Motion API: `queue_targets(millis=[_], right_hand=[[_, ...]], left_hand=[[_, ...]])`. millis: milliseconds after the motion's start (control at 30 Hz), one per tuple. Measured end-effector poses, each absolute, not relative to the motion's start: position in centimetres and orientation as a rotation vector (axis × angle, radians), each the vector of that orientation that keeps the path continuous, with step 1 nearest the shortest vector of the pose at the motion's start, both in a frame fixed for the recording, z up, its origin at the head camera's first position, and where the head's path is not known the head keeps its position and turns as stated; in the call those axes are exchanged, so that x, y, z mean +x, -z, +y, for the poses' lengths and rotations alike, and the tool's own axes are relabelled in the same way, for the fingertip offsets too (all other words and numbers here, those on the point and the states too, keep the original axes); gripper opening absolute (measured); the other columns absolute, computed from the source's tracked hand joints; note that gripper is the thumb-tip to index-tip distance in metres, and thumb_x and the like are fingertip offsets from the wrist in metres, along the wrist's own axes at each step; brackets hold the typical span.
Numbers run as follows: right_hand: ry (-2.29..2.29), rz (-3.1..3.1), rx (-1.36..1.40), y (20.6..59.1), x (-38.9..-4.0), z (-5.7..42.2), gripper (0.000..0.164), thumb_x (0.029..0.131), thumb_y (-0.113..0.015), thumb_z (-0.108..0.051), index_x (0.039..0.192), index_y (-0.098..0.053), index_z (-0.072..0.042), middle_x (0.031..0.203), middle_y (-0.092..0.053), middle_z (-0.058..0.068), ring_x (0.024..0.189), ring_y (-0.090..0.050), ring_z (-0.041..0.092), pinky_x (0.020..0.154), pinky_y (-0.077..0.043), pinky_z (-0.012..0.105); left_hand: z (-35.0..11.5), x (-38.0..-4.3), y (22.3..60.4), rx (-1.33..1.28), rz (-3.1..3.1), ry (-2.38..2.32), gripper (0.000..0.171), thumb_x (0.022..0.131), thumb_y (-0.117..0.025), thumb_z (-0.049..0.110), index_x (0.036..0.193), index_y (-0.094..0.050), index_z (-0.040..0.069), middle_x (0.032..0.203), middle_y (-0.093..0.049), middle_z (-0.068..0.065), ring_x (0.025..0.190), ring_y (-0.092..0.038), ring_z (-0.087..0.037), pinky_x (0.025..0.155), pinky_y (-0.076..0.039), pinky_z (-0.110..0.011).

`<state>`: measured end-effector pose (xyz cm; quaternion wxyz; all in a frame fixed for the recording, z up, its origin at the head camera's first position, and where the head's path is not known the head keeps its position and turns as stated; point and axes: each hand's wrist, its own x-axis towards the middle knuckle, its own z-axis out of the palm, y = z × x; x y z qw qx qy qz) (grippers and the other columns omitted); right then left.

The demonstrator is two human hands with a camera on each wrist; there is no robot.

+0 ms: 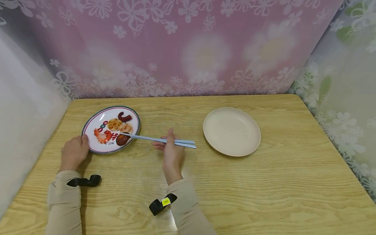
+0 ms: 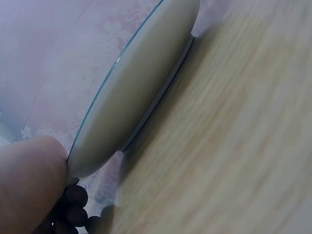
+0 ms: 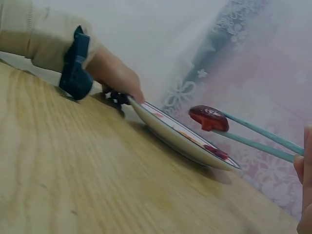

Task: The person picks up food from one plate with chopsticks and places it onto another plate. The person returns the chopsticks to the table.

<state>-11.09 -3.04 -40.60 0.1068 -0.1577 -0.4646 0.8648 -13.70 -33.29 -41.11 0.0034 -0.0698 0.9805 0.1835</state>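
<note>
My left hand [image 1: 74, 150] holds the near left rim of a white oval plate [image 1: 95, 120] with a dark rim, its thumb [image 2: 34, 180] right at the edge. Dark round beads [image 2: 75, 195] sit under that thumb. On the plate appear a shrimp [image 1: 101, 136], pale round slices [image 1: 114, 124] and a dark red tentacle [image 1: 124, 117]. A pair of light blue chopsticks [image 1: 158, 139] is gripped in my right hand [image 1: 172, 153]. Between their tips a brown mushroom [image 3: 209, 117] is pinched, raised above the plate in the right wrist view.
A plain beige round plate [image 1: 232, 132] stands to the right of my right hand on the wooden table [image 1: 264, 189]. Flowered pink cloth [image 1: 188, 49] hangs behind the table, with pale cloth at both sides. Each sleeve carries a black wrist camera [image 1: 85, 181].
</note>
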Motion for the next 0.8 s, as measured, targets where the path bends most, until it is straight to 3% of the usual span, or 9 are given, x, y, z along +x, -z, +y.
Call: queue_targets(millis=[167,433,567,800], right_hand=[[-2.494,-1.475,-0.477,40.9,-10.6,-4.5,0.048,0.100,-0.052,-0.035,0.088,-0.059,0.011,0.062,-0.066,0.018,0.052,-0.067,0.020,0.055,-0.056,0.036],[-2.479,-1.480,-0.371,41.7,-10.3,-5.9,0.046,0.099,-0.055,-0.034,0.086,-0.059,0.010,0.063,-0.066,0.021,0.053,-0.068,0.023,0.056,-0.056,0.038],[-2.471,-1.518,-0.308,41.9,-10.0,-6.4,0.046,0.098,-0.056,-0.035,0.086,-0.058,0.010,0.066,-0.066,0.023,0.058,-0.069,0.031,0.058,-0.056,0.039],[-2.467,-1.586,-0.187,40.4,-8.6,-7.0,0.035,0.100,-0.054,-0.019,0.086,-0.054,0.013,0.070,-0.066,0.028,0.065,-0.067,0.044,0.060,-0.056,0.041]], left_hand=[[-33.4,-13.8,41.3,-0.230,3.065,-0.575,0.056,0.104,-0.017,0.028,0.090,-0.052,-0.013,0.106,-0.052,-0.042,0.097,-0.049,-0.060,0.080,-0.037,-0.063],[-33.2,-13.7,41.1,-0.223,3.078,-0.585,0.055,0.103,-0.018,0.027,0.087,-0.053,-0.012,0.104,-0.052,-0.041,0.096,-0.050,-0.060,0.078,-0.038,-0.062],[-33.4,-13.8,41.1,-0.225,3.067,-0.583,0.055,0.104,-0.018,0.027,0.087,-0.052,-0.012,0.103,-0.052,-0.041,0.095,-0.050,-0.059,0.077,-0.038,-0.062],[-33.2,-13.7,41.2,-0.226,3.071,-0.580,0.054,0.104,-0.018,0.027,0.085,-0.052,-0.011,0.103,-0.053,-0.041,0.095,-0.050,-0.059,0.077,-0.038,-0.061]])
